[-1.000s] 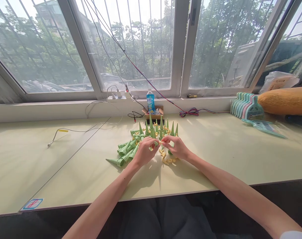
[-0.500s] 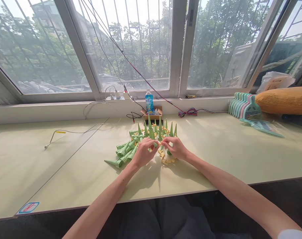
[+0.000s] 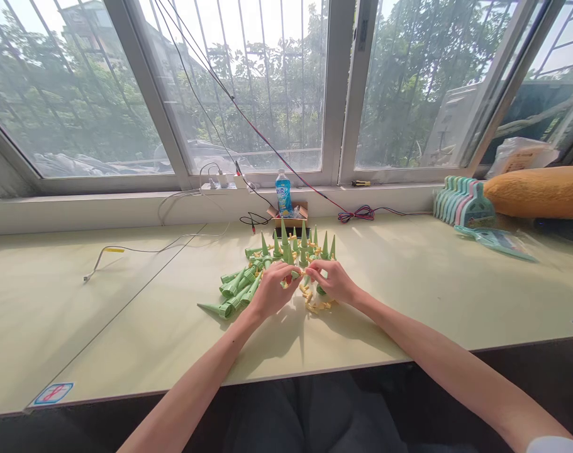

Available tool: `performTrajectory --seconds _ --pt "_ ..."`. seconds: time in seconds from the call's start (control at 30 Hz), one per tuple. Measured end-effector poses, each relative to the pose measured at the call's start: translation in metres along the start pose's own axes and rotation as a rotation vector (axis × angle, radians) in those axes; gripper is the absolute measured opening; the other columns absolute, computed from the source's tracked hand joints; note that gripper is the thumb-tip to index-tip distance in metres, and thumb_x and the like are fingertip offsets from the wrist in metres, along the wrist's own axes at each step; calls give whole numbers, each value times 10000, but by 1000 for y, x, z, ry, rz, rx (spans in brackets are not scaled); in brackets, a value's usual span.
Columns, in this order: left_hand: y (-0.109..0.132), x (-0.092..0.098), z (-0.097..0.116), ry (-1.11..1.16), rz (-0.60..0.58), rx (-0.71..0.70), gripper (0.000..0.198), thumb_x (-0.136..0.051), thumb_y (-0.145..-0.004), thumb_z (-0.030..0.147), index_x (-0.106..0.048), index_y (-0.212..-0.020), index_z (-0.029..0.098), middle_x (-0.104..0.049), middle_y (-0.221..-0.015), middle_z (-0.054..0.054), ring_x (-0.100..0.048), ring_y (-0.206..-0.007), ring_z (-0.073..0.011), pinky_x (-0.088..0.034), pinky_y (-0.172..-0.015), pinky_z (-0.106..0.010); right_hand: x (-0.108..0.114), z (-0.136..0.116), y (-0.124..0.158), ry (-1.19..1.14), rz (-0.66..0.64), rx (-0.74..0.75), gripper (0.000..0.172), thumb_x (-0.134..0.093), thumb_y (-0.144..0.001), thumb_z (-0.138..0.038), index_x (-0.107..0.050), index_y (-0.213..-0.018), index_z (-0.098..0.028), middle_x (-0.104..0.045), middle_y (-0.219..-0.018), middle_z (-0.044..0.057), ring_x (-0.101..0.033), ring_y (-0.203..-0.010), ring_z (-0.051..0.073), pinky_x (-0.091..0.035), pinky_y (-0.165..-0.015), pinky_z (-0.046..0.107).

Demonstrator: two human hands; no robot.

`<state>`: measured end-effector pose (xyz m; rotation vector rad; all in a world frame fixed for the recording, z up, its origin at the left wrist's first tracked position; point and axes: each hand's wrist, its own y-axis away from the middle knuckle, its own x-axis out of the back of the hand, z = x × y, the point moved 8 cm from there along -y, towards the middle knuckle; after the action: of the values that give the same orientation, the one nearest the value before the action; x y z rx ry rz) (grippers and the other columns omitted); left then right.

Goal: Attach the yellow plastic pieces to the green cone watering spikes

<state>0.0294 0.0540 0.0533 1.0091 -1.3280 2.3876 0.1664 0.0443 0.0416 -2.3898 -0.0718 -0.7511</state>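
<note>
My left hand (image 3: 275, 286) is closed around a green plastic watering spike (image 3: 295, 274), most of it hidden by the fingers. My right hand (image 3: 332, 280) pinches a small yellow plastic piece (image 3: 303, 272) against the near end of that spike, and the fingertips of both hands almost meet. Under the hands lies a loose pile of similar yellow pieces (image 3: 314, 307). More green spikes (image 3: 239, 292) lie on their sides left of my left hand. Behind the hands, several spikes (image 3: 285, 236) stand upright with their points up, some with yellow pieces among them.
A blue bottle (image 3: 283, 194) stands in a small cardboard box (image 3: 301, 214) by the windowsill. Coiled cable (image 3: 359, 213) runs along the back. To the right are a row of pastel plastic items (image 3: 465, 200) and an orange cushion-like roll (image 3: 538, 192). A white cable (image 3: 139, 251) crosses the left tabletop.
</note>
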Motion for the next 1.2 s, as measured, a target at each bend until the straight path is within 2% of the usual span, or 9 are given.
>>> performTrajectory --seconds 0.2,0.47,0.77,1.03,1.2 --pt "1 -1 2 3 -16 -6 87 -622 -882 238 -699 -856 207 -655 -720 -3 -539 -640 -136 -457 -671 -276 1 0 0 -24 -4 -5 216 -536 -939 -290 -652 -796 -178 -665 -693 20 -598 -657 156 -459 -663 280" --pt "0 2 -4 80 2 38 80 -639 -859 238 -698 -869 185 -677 -760 -23 -566 -631 -130 -469 -629 -264 4 0 0 -78 45 19 122 -591 -905 -256 -698 -888 -198 -714 -864 36 -639 -792 179 -490 -746 319" --pt "-1 3 -8 202 4 105 116 -649 -847 269 -711 -871 173 -691 -733 -23 -570 -610 -118 -479 -594 -241 6 -1 0 -106 80 47 117 -622 -896 -249 -726 -922 -203 -726 -911 54 -653 -827 193 -502 -766 350" --pt "0 4 -7 196 22 84 96 -644 -848 249 -702 -867 175 -689 -729 -14 -559 -594 -108 -465 -581 -233 7 -5 1 -137 66 78 175 -636 -894 -296 -717 -1037 -236 -722 -1008 53 -661 -893 194 -517 -821 350" --pt "0 3 -6 155 12 66 118 -654 -850 288 -696 -859 177 -682 -728 -24 -558 -599 -117 -464 -579 -240 5 -4 1 -73 48 48 196 -572 -932 -348 -706 -979 -213 -730 -890 41 -661 -811 185 -516 -767 324"
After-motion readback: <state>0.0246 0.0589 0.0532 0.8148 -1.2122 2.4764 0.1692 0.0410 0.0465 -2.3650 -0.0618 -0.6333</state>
